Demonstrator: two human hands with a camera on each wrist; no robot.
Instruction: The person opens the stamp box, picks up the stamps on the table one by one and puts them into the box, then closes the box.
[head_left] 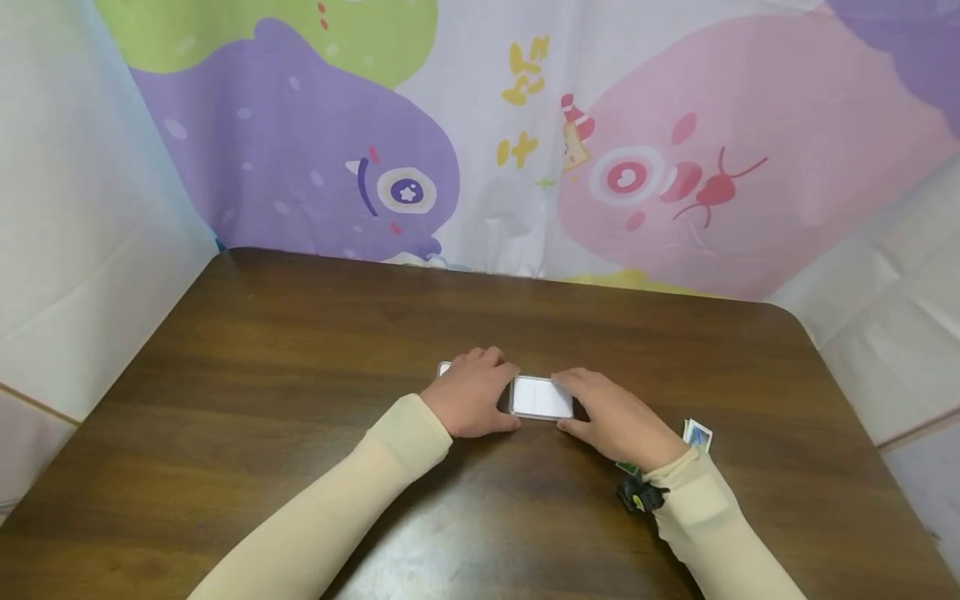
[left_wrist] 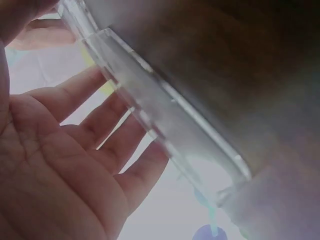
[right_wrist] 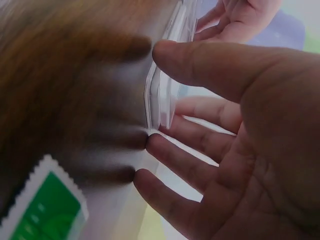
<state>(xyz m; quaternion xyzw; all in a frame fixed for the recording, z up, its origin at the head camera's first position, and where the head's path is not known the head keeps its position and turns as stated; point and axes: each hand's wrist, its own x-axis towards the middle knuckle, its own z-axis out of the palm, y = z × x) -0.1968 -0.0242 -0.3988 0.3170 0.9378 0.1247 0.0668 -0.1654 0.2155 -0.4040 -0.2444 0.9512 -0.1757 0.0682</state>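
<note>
A flat clear plastic case with white inside lies on the brown table, between the two hands. A second clear section shows past the left hand; whether it is joined to the first cannot be told. My left hand spans that left section, its fingertips along the far edge and its thumb on the near side. With the thumb at the near corner and fingers at the far side, my right hand holds the right end of the case. The left hand covers most of the left section.
Small picture stamps lie by the right wrist, partly behind it. A green stamp with a toothed white edge is close to the right hand. A cartoon-printed cloth hangs behind the table.
</note>
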